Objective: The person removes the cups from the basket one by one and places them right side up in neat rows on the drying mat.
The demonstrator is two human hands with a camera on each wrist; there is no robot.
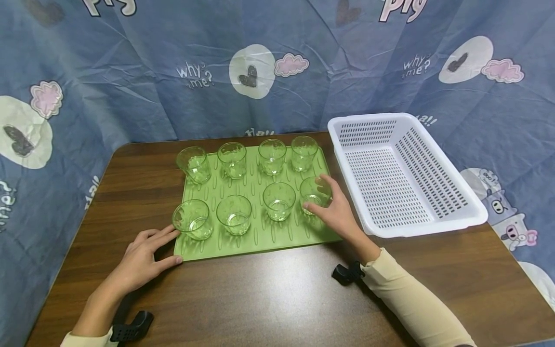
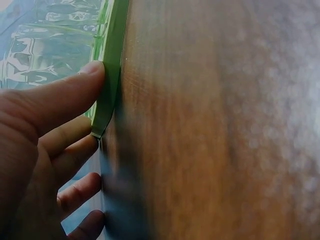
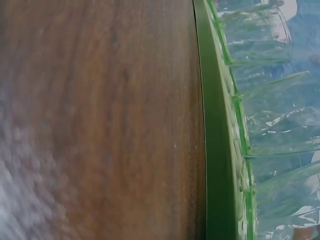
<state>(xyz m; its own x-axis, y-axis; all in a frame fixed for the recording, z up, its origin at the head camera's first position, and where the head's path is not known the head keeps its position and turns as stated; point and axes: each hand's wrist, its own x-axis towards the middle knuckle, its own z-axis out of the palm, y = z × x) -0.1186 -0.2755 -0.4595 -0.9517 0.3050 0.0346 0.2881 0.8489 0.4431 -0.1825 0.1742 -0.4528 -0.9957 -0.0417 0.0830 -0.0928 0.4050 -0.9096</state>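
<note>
Several clear glasses stand in two rows on a green ribbed drying tray. At the front right of the tray, my right hand holds a glass, thumb across its near side and a finger at its far right. My left hand touches the tray's front left corner, fingers spread and fairly straight, close to the front left glass. In the left wrist view, the thumb lies against the tray's edge. The right wrist view shows mostly table and tray edge, with the hand nearly out of frame.
A white perforated plastic basket stands right of the tray, beside my right forearm. Both rest on a brown wooden table. A blue printed cloth hangs behind the table's far edge. Each wrist wears a black strap mount.
</note>
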